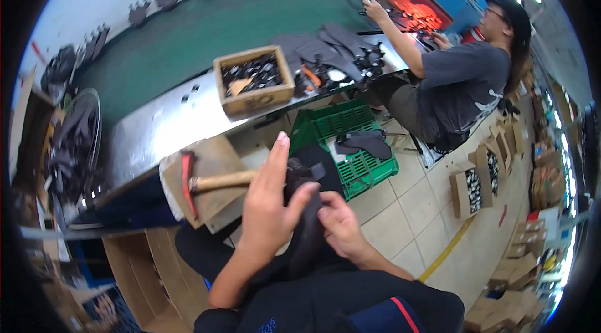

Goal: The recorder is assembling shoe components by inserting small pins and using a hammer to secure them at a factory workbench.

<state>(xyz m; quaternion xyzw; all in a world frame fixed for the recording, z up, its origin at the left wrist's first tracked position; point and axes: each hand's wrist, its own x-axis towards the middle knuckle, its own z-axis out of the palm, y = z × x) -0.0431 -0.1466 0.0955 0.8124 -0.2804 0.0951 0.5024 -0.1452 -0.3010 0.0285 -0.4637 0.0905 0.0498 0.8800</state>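
My left hand is raised over my lap with its fingers stretched out. Its thumb lies against a dark strap-like piece that has a black clip-like part at its far end. On the other side, my right hand pinches the edge of this piece between thumb and curled fingers. Beyond my left hand, a hammer with a red head and wooden handle rests on a block-topped stand. The end of its handle is hidden behind my left hand.
A wooden box of small black parts sits on the metal bench edge, beside dark grey pieces. Behind it runs a green conveyor belt. A green crate stands on the floor. At right sits a co-worker.
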